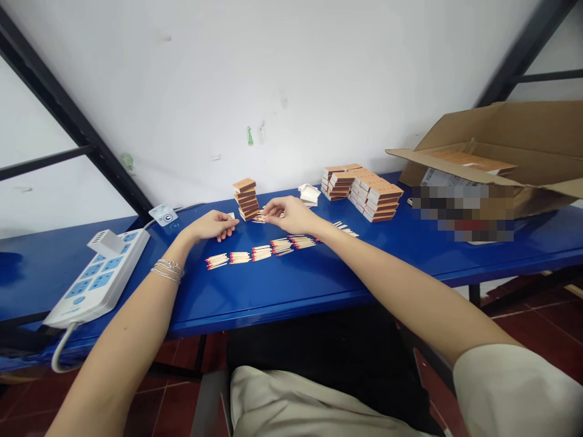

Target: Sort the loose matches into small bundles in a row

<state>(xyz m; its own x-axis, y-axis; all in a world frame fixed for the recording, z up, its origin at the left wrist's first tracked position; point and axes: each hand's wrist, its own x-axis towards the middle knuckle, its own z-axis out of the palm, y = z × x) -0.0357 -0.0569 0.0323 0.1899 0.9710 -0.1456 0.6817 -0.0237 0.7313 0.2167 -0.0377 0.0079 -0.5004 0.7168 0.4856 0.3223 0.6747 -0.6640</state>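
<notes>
Five match bundles (259, 252) lie lined up before you. A loose pile (260, 217) remains at 12 o'clock, your right hand (291, 213) pinching it, your left hand (214, 226) resting empty at 11.

Blue table (291, 285): matches (259, 253), matchboxes (364, 191), power strip (98, 276), carton (523, 145).

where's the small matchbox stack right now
In the head view, the small stack stands near the back of the table, left of centre, just behind the gap between the left hand and the right hand.
</notes>
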